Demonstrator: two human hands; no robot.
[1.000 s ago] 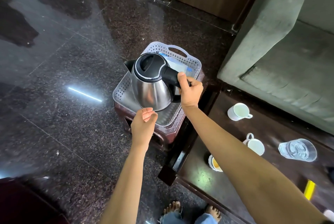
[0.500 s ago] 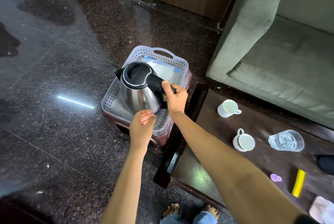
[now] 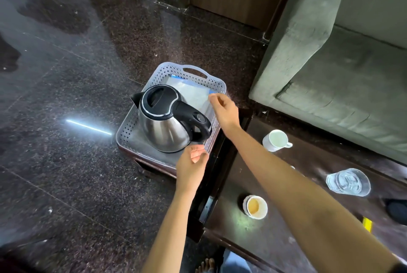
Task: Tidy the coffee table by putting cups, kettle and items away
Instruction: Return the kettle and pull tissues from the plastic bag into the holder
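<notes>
The steel kettle (image 3: 164, 121) with black lid and handle stands upright in the grey perforated tray (image 3: 125, 128) on a small stool. My right hand (image 3: 225, 110) hovers just right of the kettle's handle, fingers loose, holding nothing. My left hand (image 3: 191, 166) floats at the tray's near edge, below the kettle, palm up and empty. On the dark coffee table (image 3: 275, 235) stand a white cup (image 3: 275, 140), a paper cup with tea dregs (image 3: 255, 206) and a glass tumbler (image 3: 348, 182).
A clear plastic pouch (image 3: 193, 92) lies in the tray behind the kettle. A grey sofa (image 3: 341, 70) borders the table at the right. A black object (image 3: 397, 210) and a yellow item (image 3: 366, 224) sit at the table's right edge. Polished dark floor spreads left.
My right hand has let go of the kettle's handle and drawn up and right. The kettle now rests in the tray. My left hand has pulled back slightly.
</notes>
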